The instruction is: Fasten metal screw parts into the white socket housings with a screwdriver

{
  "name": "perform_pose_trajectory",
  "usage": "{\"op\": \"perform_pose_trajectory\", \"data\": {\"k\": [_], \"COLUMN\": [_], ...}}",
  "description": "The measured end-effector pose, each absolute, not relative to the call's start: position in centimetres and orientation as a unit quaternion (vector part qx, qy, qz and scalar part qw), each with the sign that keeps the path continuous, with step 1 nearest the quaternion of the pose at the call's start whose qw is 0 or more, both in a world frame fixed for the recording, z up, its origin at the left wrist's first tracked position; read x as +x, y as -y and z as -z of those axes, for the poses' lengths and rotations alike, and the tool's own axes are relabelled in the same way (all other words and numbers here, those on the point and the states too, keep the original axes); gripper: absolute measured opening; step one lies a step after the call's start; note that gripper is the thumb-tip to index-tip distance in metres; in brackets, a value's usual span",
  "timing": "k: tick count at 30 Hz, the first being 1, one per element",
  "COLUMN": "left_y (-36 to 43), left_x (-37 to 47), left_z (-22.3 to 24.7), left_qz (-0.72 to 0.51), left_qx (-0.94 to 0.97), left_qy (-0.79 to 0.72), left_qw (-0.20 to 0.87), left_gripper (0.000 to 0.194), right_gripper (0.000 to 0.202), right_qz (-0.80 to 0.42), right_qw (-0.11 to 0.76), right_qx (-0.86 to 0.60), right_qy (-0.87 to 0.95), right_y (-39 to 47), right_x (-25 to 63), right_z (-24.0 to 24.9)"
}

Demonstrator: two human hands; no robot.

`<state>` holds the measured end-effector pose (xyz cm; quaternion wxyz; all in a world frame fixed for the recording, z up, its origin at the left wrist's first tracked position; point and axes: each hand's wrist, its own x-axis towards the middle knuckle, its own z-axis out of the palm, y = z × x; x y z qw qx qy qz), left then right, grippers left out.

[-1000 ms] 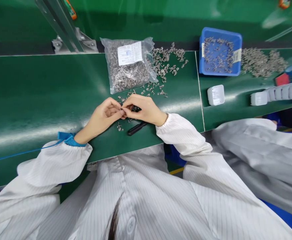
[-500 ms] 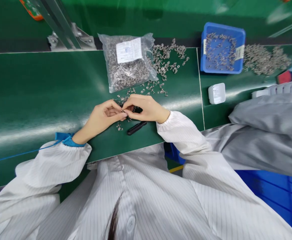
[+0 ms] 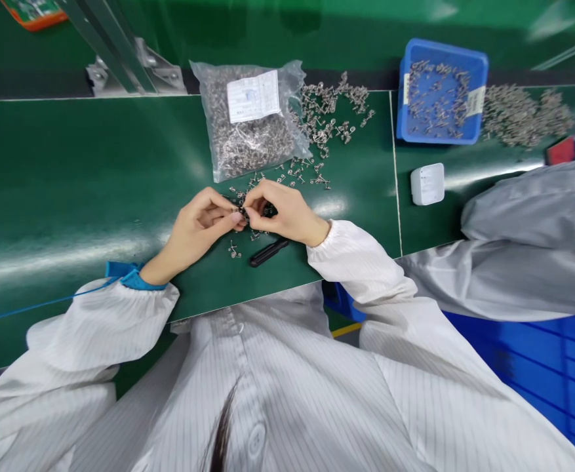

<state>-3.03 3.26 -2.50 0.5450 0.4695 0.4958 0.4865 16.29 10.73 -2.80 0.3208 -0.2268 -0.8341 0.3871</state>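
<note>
My left hand point(image 3: 196, 226) is closed in a pinch, thumb against the fingers, with a small metal screw point(image 3: 235, 210) at its tips. My right hand point(image 3: 287, 213) meets it from the other side, thumb and forefinger pinched at the same spot; its fingers mostly hide what they grip. Loose screws lie under and around both hands, with a few point(image 3: 234, 249) nearer the bench edge. Just below my right hand lies a black-handled tool point(image 3: 268, 253), perhaps a screwdriver. Beyond the hands rests a clear plastic bag point(image 3: 252, 147) full of screws, bearing a white label.
Scattered screws point(image 3: 324, 108) spread right of the bag. Farther right stand a blue bin point(image 3: 439, 134) holding screws, another pile point(image 3: 526, 118) and a small white box point(image 3: 427, 184). A co-worker's grey sleeve point(image 3: 537, 216) reaches in at right. A metal post point(image 3: 110, 46) rises at back left.
Both hands have shifted slightly up and left, their fingertips now a little apart. The co-worker's sleeve at right has moved, and the white containers beside it are covered.
</note>
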Motion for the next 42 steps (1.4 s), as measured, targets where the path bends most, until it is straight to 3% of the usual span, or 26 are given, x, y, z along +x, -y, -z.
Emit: {"op": "perform_pose_trajectory", "data": {"k": [8, 17, 27, 35, 42], "left_y": [-3.5, -3.6, -3.4, -3.4, -3.5], "left_x": [-3.0, -2.9, -3.3, -3.7, -3.3], "left_z": [2.1, 2.1, 2.3, 3.4, 2.8], "left_qz": [-0.464, -0.473, -0.480, -0.492, -0.496], "left_qx": [0.428, 0.408, 0.429, 0.434, 0.410], "left_qy": [-0.473, -0.512, -0.530, -0.518, -0.514], "left_qw": [0.614, 0.589, 0.552, 0.549, 0.567], "left_gripper": [0.039, 0.047, 0.037, 0.028, 0.036], "right_gripper": [0.004, 0.014, 0.018, 0.014, 0.017], "right_qz": [-0.481, -0.550, -0.592, -0.550, -0.554], "right_qw": [0.337, 0.310, 0.297, 0.310, 0.356], "right_qx": [-0.265, -0.280, -0.291, -0.287, -0.292], "right_qy": [0.765, 0.723, 0.690, 0.721, 0.693], "right_y": [-10.5, -10.3, -9.9, -9.9, -9.7], "right_x": [15.9, 15.8, 15.5, 15.5, 15.4], "right_z": [2.8, 2.9, 2.9, 2.7, 3.0]}}
